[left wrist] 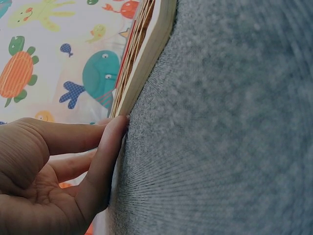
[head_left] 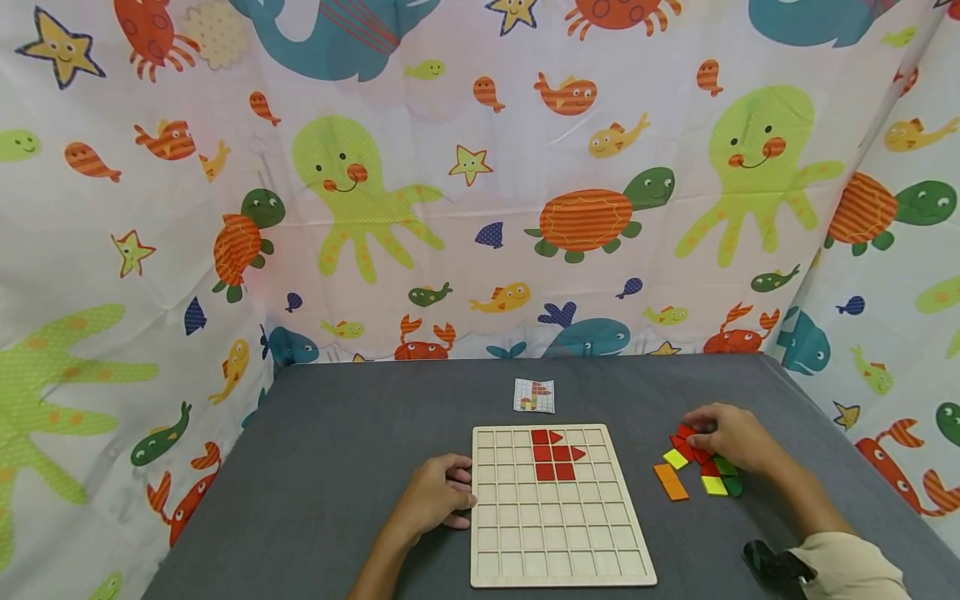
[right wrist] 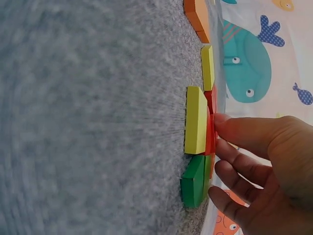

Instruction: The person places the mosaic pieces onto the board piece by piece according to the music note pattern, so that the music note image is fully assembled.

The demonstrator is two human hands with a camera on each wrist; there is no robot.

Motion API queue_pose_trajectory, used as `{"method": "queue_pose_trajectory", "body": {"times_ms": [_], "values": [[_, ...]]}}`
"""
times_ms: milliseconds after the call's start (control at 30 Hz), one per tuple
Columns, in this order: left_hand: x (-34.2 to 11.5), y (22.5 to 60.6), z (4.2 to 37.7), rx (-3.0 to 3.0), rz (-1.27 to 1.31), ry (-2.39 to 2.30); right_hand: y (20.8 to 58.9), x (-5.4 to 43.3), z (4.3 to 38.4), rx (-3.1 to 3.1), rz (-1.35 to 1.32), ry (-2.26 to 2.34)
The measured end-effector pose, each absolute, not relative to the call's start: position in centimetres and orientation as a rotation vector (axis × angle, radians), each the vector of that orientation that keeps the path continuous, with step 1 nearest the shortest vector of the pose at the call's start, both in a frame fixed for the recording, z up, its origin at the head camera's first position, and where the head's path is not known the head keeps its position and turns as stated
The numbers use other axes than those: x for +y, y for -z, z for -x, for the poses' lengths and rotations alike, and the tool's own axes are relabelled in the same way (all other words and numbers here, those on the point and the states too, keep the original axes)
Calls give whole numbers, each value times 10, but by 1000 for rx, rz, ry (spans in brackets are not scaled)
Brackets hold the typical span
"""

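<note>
A wooden grid board (head_left: 517, 517) lies on the table, with several red square and triangular tiles (head_left: 553, 453) in its upper cells. My left hand (head_left: 438, 496) is at the board's left side; in the left wrist view its thumb and finger (left wrist: 110, 152) pinch the board's edge. To the right of the board my right hand (head_left: 727, 437) reaches over a loose cluster of tiles, its thumb and fingers spread around the red tiles (head_left: 678, 442). In the right wrist view the thumb (right wrist: 239, 128) touches the red tiles, beside a yellow tile (right wrist: 194, 122) and a green tile (right wrist: 193, 182).
A small pattern card (head_left: 534, 396) lies behind the board. Orange tiles (head_left: 671, 482) and yellow tiles (head_left: 714, 485) lie on the grey tablecloth (head_left: 360, 433) near the right hand. A printed sea-animal curtain (head_left: 495, 275) hangs along the table's back and sides.
</note>
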State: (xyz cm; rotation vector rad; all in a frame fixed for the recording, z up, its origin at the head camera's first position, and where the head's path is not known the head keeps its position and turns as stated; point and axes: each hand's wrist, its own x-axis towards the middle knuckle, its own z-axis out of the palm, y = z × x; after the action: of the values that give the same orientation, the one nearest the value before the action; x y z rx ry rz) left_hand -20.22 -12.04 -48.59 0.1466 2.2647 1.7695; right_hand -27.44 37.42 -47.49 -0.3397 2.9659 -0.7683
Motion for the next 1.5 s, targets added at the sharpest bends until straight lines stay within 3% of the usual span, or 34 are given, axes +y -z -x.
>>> {"method": "queue_pose_trajectory", "body": {"times_ms": [467, 1500], "values": [[-121, 488, 204, 2266, -145, -1765, 473, 369, 267, 2976, 414, 762], [-121, 484, 200, 2246, -161, -1790, 470, 281, 241, 2927, 760, 841]]}}
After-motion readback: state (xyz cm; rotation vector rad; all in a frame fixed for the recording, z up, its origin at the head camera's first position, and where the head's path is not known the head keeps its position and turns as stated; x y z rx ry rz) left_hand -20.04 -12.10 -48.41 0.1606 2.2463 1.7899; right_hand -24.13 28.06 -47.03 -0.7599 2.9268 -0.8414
